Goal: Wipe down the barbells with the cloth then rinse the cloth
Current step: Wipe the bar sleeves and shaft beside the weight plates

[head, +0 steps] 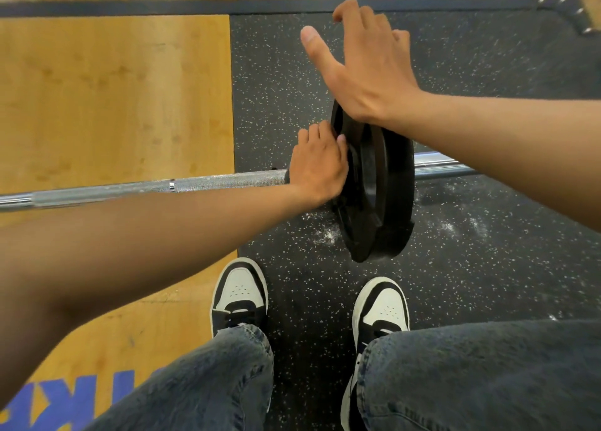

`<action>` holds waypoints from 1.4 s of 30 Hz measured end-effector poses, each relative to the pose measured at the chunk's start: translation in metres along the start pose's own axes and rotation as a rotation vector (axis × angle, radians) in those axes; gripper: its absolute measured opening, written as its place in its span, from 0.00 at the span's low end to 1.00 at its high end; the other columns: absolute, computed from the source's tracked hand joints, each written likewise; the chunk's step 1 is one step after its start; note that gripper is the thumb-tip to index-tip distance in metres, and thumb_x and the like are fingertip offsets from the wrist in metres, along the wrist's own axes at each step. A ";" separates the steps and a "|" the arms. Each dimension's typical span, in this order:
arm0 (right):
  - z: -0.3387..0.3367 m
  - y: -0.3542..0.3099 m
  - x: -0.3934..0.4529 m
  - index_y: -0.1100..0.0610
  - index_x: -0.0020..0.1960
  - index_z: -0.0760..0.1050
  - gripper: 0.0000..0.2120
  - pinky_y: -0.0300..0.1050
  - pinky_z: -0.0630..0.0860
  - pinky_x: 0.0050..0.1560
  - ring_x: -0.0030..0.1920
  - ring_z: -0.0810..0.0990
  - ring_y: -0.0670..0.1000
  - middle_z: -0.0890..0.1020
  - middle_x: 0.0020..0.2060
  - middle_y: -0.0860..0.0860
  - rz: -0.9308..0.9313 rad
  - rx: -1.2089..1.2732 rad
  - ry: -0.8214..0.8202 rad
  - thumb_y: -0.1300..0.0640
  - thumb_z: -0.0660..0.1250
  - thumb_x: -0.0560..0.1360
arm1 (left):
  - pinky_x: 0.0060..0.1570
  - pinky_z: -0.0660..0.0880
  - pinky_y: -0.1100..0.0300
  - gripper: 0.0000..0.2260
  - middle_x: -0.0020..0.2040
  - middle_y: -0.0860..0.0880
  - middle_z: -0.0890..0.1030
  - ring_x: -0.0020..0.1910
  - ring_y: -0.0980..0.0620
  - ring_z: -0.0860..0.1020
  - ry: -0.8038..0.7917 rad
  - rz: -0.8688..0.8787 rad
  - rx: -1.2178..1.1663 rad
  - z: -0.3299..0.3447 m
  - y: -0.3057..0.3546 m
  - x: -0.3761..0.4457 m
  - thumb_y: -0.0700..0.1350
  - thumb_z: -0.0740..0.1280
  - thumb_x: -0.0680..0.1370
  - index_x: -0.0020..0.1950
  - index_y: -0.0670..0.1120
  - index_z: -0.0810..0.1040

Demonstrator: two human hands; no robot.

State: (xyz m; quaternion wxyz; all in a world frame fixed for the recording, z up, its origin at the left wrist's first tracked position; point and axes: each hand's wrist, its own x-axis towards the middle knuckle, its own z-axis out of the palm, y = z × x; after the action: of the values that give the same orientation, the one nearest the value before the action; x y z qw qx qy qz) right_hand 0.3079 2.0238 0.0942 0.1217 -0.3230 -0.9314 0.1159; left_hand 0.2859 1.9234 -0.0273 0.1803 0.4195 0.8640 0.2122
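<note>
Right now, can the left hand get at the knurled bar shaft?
Probably yes. The left hand rests against the inner face of the plates, right at the shaft's end, and the bar shaft beside it lies bare.

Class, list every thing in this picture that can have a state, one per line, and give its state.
Barbell: lying across the floor, loaded with plates.
Plates: two black ones on the bar, upright, bottom edges on the rubber mat.
Left hand: fingers curled at the bar against the inner plate.
Right hand: fingers spread, heel of the palm on the plates' top edge.
Cloth: not in view.
</note>
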 end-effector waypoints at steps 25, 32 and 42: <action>0.002 -0.001 0.012 0.54 0.74 0.67 0.35 0.56 0.60 0.70 0.69 0.70 0.53 0.73 0.70 0.50 -0.008 0.002 0.010 0.29 0.47 0.80 | 0.77 0.59 0.46 0.23 0.73 0.44 0.75 0.75 0.45 0.70 0.082 -0.015 -0.025 0.005 0.006 -0.042 0.51 0.48 0.87 0.77 0.42 0.67; 0.002 -0.003 0.017 0.54 0.72 0.67 0.36 0.56 0.61 0.70 0.68 0.71 0.53 0.74 0.67 0.51 0.020 -0.007 0.026 0.29 0.47 0.79 | 0.61 0.73 0.48 0.17 0.66 0.38 0.78 0.63 0.36 0.77 -0.408 -0.266 -0.044 -0.041 0.018 0.032 0.42 0.52 0.85 0.65 0.40 0.77; 0.004 0.001 0.017 0.54 0.72 0.68 0.35 0.55 0.60 0.66 0.68 0.71 0.54 0.75 0.67 0.51 -0.003 -0.005 0.007 0.29 0.46 0.79 | 0.72 0.66 0.45 0.23 0.76 0.37 0.70 0.74 0.36 0.70 -0.450 -0.357 -0.190 -0.043 0.027 0.014 0.47 0.44 0.88 0.80 0.41 0.64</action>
State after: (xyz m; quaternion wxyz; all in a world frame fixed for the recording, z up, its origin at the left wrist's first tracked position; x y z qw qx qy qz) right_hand 0.2943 2.0341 0.0927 0.1243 -0.3224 -0.9317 0.1122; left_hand 0.2744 1.9407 0.0209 0.4401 0.2788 0.8387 0.1587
